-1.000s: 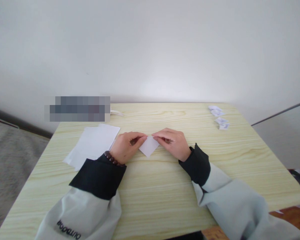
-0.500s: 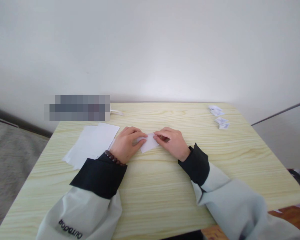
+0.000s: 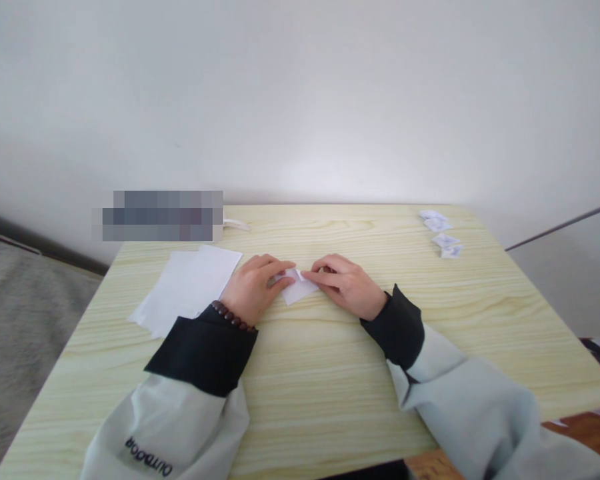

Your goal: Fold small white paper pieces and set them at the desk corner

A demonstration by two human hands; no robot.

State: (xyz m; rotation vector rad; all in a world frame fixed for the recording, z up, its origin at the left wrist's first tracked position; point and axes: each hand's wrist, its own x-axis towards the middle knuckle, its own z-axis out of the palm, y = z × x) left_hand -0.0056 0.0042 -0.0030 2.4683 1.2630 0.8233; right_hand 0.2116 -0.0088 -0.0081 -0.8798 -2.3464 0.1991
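Observation:
A small folded piece of white paper [image 3: 298, 291] lies on the table between my hands, with a crease or flap standing up along its far edge. My left hand [image 3: 258, 283] grips its left side between thumb and fingers. On its right side, my right hand [image 3: 349, 285] pinches the far edge near the raised fold, fingers pressed together. Parts of the paper are hidden under the fingers of both hands.
Several loose white sheets [image 3: 185, 287] lie to the left on the wooden table [image 3: 320, 393]. Small folded paper pieces [image 3: 441, 233] rest at the back right. A blurred-out object [image 3: 163, 217] stands at the back left, before the white wall [image 3: 300, 100].
My right hand's fingers have shifted slightly left along the paper's far edge, and a small flap now stands up there. My left hand keeps its hold.

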